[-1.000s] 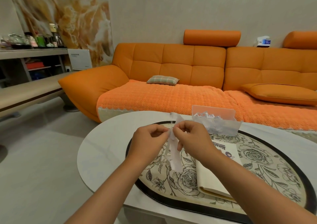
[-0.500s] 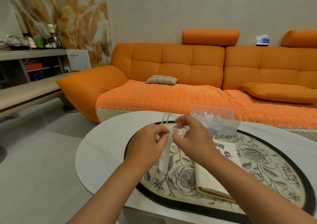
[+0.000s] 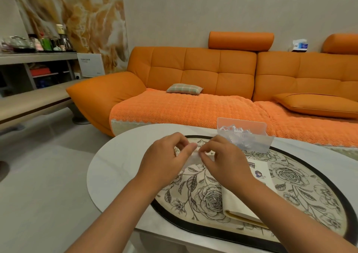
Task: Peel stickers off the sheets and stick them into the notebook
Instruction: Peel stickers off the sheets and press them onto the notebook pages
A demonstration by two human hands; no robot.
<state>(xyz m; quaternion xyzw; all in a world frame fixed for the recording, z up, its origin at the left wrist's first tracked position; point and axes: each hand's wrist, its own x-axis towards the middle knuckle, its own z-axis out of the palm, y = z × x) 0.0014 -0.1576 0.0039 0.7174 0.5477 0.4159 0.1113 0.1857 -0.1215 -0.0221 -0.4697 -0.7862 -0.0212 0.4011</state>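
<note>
- Sofa (image 3: pixel 203 90), orange, fills the far side of the room; it plays no part in the work.
- Table (image 3: pixel 116 165), pale and rounded, sits near the person, with a black-rimmed rose-print mat (image 3: pixel 302 177) covering its right part.
- Notebook (image 3: pixel 240 208) lies open on the mat under the right forearm; on its far page, right of the wrist, a small dark sticker (image 3: pixel 259 174) is already in place, with print or another sticker above it that I cannot read.
- Clear holder (image 3: pixel 245 136) of white sheets stands at the far edge of the mat, just beyond the right hand.
- Left hand (image 3: pixel 166 159) and right hand (image 3: pixel 226 159) meet above the mat, fingertips almost touching, each pinching one end of a thin white sheet (image 3: pixel 191 158).
- Change: a second ago that sheet hung down in a long strip between the hands; now it is drawn up short and nearly flat, bunched between the two pinches, and both hands have dropped a little toward the table.
- Meaning, as I judge it: the person has gone from handling the loose strip to working at one spot on it, likely lifting a sticker's edge with the right fingertips while the left steadies the backing. Whether a sticker has come free is hidden by the fingers.
- Left to do: finish the peel, then carry it right and nearer, to a bare part of the page.
</note>
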